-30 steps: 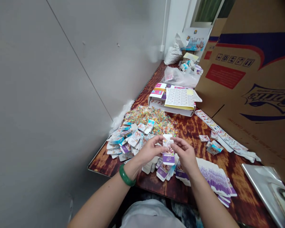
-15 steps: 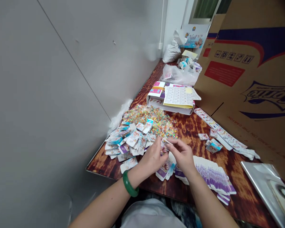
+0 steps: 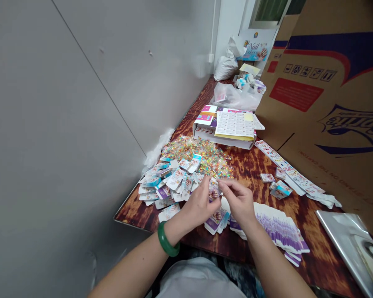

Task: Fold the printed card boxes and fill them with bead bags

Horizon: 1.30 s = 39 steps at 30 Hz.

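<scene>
At near centre of the wooden surface (image 3: 255, 165), two bare hands meet over a small printed packet (image 3: 214, 191). Left hand (image 3: 199, 202): green bangle (image 3: 166, 242) at the wrist, fingers curled, grip closed about the packet's left side. Right hand (image 3: 238, 200): thumb and forefinger pinched together at the packet's upper edge, which they touch; whether they clasp the packet itself or a small piece being fitted to it cannot be told. Packet held just above the surface, directly over a few purple-ended cards (image 3: 216, 219). Left of the hands: heap of small filled packets (image 3: 168, 182), blue, white and purple, many pieces, judged to be finished work. Behind that heap, farther off: mound of tiny multicoloured pieces (image 3: 202, 153) in clear wrap, large, judged to be stock not yet used. Right of the hands: fanned row of flat purple-and-white cards (image 3: 279, 231), many, judged to be still unfilled. Progress, as a judgement: well begun, far from finished, since both supplies remain plentiful. Also present: far white tray box of printed sheets (image 3: 226, 128); strip of printed cards (image 3: 286, 169) at right; large cardboard carton (image 3: 329, 95) at far right; clear plastic bag (image 3: 236, 97) at far end.
</scene>
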Tool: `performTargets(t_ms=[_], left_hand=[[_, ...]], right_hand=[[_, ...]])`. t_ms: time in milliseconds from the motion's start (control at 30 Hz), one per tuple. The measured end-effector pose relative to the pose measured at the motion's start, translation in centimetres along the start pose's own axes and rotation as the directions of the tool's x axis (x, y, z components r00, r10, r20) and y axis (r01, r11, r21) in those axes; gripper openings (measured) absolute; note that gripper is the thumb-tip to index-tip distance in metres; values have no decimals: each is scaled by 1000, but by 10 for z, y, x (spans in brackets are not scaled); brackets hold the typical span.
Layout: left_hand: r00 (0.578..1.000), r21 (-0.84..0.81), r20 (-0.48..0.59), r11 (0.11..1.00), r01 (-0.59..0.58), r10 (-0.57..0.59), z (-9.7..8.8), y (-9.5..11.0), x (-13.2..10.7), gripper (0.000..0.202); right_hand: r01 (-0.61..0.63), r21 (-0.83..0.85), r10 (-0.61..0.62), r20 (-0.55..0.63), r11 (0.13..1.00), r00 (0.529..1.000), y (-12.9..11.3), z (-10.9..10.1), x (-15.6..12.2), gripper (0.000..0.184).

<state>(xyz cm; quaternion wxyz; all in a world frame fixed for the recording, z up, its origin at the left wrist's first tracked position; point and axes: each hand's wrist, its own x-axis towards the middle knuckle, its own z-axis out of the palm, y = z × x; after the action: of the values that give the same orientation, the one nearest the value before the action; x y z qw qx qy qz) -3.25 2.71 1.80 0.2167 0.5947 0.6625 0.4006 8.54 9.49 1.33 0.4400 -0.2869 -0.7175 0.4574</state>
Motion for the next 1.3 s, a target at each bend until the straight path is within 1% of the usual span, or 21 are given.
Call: performTargets(t_ms=[67, 133, 233, 300, 367, 433, 500, 567, 600, 633, 700, 767, 800, 867, 933, 967, 1033, 1100, 1133, 1200, 1300], left_hand=[[1000, -23, -10, 999, 25, -25, -7, -4, 1, 31], [999, -4, -24, 999, 39, -39, -15, -10, 1, 37], [999, 46, -31, 999, 28, -27, -21, -20, -1, 44], [999, 58, -23, 998, 30, -29, -23, -22, -4, 41], [999, 69, -3, 997, 38, -38, -24, -21, -6, 39], [999, 95, 16, 994, 44, -46, -30, -19, -6, 41], [997, 170, -20, 983, 72, -70, -40, -20, -2, 40], [985, 311, -125, 938, 151, -117, -56, -25, 5, 34], [976, 408, -166, 891, 201, -144, -64, -30, 9, 28], [964, 488, -201, 836, 252, -173, -72, -36, 13, 25], [937, 576, -215, 739, 349, -275, -84, -47, 21, 28], [899, 614, -226, 661, 431, -376, -89, -54, 24, 37], [885, 625, -253, 632, 458, -391, -89, -56, 25, 43], [880, 639, -355, 606, 475, -315, -80, -52, 20, 53], [900, 653, -408, 639, 405, -154, -61, -42, 11, 54], [923, 660, -374, 675, 331, -88, -48, -36, 5, 50], [989, 651, -149, 751, 113, -19, -15, -24, -9, 44], [997, 625, 60, 781, -7, -38, 19, -15, -21, 56], [990, 627, 113, 779, -7, -82, 33, -13, -26, 64], [979, 652, 132, 757, 31, -154, 53, -10, -30, 72], [976, 670, 133, 742, 39, -171, 61, -10, -29, 67]], right_hand=[[149, -134, -134, 109, 980, 985, 2, 0, -3, 25], [276, -259, -205, 269, 926, 941, 2, -2, -4, 38], [393, -354, -206, 463, 849, 862, 0, -4, -1, 47], [429, -378, -196, 518, 821, 833, -2, -4, 1, 50], [430, -377, -192, 527, 821, 828, -4, -3, 3, 49], [392, -358, -184, 494, 847, 850, -3, -4, 5, 44], [304, -370, -140, 407, 878, 902, 2, -7, 5, 39], [155, -444, -21, 292, 883, 956, 10, -13, 4, 36], [73, -494, 62, 252, 866, 966, 16, -17, 4, 33], [4, -543, 146, 233, 840, 962, 22, -22, 2, 30], [-81, -619, 294, 251, 782, 922, 34, -30, -2, 24], [-115, -666, 392, 282, 737, 876, 44, -36, -8, 19], [-129, -685, 423, 282, 717, 861, 47, -38, -10, 18], [-154, -713, 459, 256, 684, 851, 52, -39, -15, 18], [-179, -719, 463, 219, 672, 859, 52, -38, -18, 18], [-190, -716, 460, 202, 671, 865, 52, -37, -18, 18], [-206, -712, 458, 178, 671, 871, 50, -35, -16, 16], [-218, -713, 464, 168, 666, 870, 49, -34, -14, 14], [-220, -712, 467, 169, 667, 868, 49, -33, -13, 14], [-217, -707, 468, 179, 673, 865, 49, -33, -13, 15], [-214, -693, 462, 193, 688, 865, 50, -35, -14, 15]])
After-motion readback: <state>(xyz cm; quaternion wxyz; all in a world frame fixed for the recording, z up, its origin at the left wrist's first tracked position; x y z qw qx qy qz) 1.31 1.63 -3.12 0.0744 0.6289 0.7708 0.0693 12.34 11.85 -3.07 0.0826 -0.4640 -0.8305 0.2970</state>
